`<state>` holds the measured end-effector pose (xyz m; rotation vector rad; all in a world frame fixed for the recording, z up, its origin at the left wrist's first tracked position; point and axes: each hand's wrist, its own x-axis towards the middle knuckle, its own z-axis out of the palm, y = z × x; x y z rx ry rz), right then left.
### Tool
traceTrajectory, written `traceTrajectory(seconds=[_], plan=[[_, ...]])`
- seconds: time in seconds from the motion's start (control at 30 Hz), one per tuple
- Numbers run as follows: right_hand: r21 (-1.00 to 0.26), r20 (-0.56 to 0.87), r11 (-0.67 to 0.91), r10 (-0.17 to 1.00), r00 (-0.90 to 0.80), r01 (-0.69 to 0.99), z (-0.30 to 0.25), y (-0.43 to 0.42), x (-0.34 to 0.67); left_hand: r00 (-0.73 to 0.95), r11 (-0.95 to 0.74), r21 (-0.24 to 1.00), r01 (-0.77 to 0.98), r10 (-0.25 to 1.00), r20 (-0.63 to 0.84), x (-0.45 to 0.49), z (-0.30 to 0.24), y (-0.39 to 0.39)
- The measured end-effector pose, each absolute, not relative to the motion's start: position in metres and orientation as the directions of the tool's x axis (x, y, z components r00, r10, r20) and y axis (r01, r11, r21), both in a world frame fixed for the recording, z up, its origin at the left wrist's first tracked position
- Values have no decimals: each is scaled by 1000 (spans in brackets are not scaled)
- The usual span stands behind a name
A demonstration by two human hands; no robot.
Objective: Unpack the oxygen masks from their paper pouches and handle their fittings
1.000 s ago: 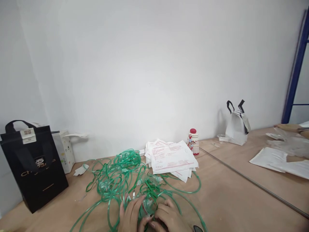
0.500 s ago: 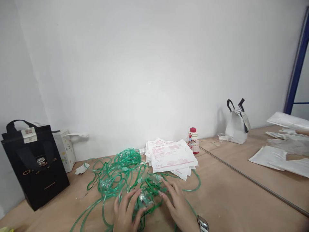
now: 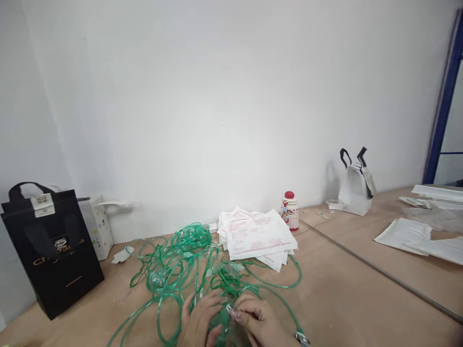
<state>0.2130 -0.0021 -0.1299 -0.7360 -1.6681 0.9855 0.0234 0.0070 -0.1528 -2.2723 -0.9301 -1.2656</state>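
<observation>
At the table's near edge my left hand (image 3: 202,315) curls round a clear green oxygen mask (image 3: 220,320), thumb below and fingers over its side. My right hand (image 3: 258,318), with a watch at the wrist, has thumb and fingertips closed at the mask's upper edge, beside a small pale clip (image 3: 229,308). Much of the mask is hidden by both hands. Just beyond them lie green straps (image 3: 226,280) and a tangled heap of green tubing (image 3: 170,272) with more masks in it. One tube (image 3: 287,306) runs along the right side toward my wrist.
White printed pouches (image 3: 256,236) are piled behind the tubing, with a red-topped bottle (image 3: 290,214) beside them. A black bag (image 3: 54,260) and a white box (image 3: 99,226) stand left. A white bag (image 3: 356,190) and white packages (image 3: 408,233) are at right.
Both hands have drawn nearer to me with the mask. My right fingers, spread before, are now pinched at the mask's edge. At far right, a white package held up before has gone lower.
</observation>
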Motion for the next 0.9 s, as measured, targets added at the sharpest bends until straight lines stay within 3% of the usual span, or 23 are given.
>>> traceTrajectory(seconds=[0.1,0.17,0.3,0.47,0.63,0.9], plan=[[-955,296,281,884,-361,-97,-126,2,219,300,-709,113,696,430,852,22,-158,12],[-961,275,249,886,-373,-117,-122,2,221,309,-716,107,690,425,850,20,-159,15],[-949,315,290,861,-399,-124,-118,-1,223,437,-733,4,680,409,801,15,-154,18],[-876,412,479,805,-427,57,-112,-7,223,638,-804,-139,578,339,691,15,-141,16],[-854,428,512,790,-439,90,-107,-7,225,546,-806,34,590,430,719,16,-145,11],[-927,344,376,860,-377,10,-109,2,232,362,-704,178,687,544,757,12,-146,13]])
